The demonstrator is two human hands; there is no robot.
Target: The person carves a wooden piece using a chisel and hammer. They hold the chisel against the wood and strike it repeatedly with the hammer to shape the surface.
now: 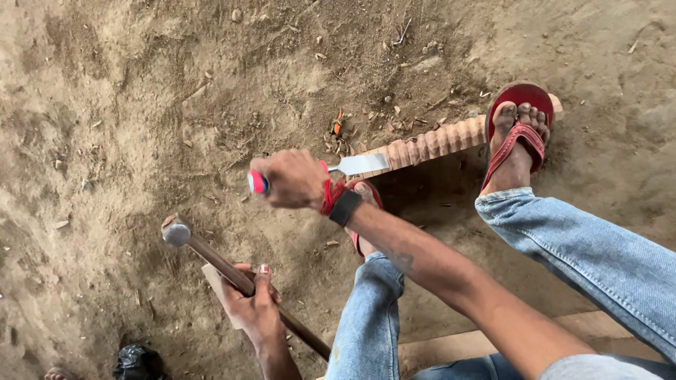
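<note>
1 chisel [352,166], 1 hammer [239,278], 1 carved wood strip [436,141], 2 red sandals, 2 hands.

Right hand [292,179], near centre of view, fingers clamped round the chisel's red-capped handle; flat steel blade points to 3 o'clock, tip touching the strip's near end. Red thread and a dark band on that wrist.

Left hand [250,306], at 7 o'clock from the right hand, fingers wrapped round the hammer's brown wooden handle about mid-shaft. Metal head lies at 10 o'clock from the hand, close over the ground. A pale flat wood piece [215,278] shows just under the hand.

Strip: scalloped ridges along its length, runs from the blade tip up toward 2 o'clock, far end pinned under one foot in a sandal [521,116]. 2nd sandal [366,200] mostly hidden behind the right wrist. Both legs in blue jeans.

Surface: bare packed dirt floor [141,105], w/ wood chips, twigs, small stones scattered. Black crumpled bag [137,362] at 7 o'clock edge. Pale plank [493,341] at bottom, under the arm.
</note>
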